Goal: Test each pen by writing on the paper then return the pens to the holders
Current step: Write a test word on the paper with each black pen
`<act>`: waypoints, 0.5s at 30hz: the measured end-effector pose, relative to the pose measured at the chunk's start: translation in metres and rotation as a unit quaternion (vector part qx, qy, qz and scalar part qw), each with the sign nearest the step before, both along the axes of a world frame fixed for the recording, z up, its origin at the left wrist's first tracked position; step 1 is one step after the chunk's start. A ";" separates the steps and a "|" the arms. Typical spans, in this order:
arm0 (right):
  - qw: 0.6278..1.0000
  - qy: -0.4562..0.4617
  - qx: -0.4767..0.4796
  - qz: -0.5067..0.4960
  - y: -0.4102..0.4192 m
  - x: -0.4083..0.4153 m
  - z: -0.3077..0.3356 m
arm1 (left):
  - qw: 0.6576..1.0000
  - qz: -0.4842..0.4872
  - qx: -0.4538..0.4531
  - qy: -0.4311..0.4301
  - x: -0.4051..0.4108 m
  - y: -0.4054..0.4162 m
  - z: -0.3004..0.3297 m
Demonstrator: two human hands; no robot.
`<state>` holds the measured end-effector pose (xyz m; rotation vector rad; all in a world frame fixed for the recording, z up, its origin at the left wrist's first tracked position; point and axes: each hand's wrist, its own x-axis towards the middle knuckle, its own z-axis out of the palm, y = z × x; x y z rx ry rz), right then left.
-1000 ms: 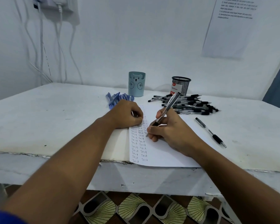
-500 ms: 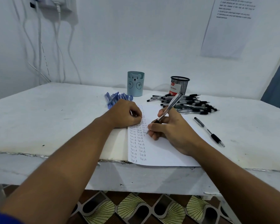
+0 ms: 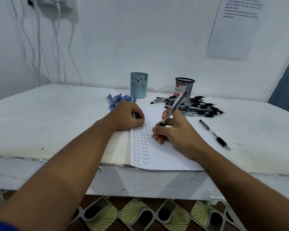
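A white sheet of paper (image 3: 163, 157) lies at the table's front edge, with columns of the word "Test" down its left side. My right hand (image 3: 175, 132) grips a black pen (image 3: 174, 106) with its tip on the paper, beside a half-written word. My left hand (image 3: 128, 116) rests as a loose fist on the paper's upper left corner, fingers curled, holding nothing that I can see. One black pen (image 3: 214, 135) lies alone to the right of the paper. A pile of black pens (image 3: 195, 105) and a bunch of blue pens (image 3: 117, 99) lie behind.
A light blue bear-face holder (image 3: 138, 85) and a black mesh holder (image 3: 184, 86) stand at the back of the white table (image 3: 48, 119). White cables (image 3: 38, 47) hang down the wall at the left. A printed sheet (image 3: 235, 27) is stuck on the wall at the right.
My right hand has moved the pen tip a little along the line, adding letters in the third column. My left hand has stayed on the paper.
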<state>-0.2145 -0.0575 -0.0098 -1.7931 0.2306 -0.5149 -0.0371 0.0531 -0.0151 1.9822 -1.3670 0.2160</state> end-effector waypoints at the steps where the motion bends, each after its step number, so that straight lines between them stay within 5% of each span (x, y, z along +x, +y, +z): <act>1: 1.000 0.001 -0.006 -0.001 0.000 0.000 0.000 | 1.000 0.004 -0.001 0.003 0.000 0.000 0.000; 15: 0.999 -0.009 0.048 0.006 -0.003 0.000 0.000 | 0.999 0.023 -0.020 0.045 0.003 0.001 0.000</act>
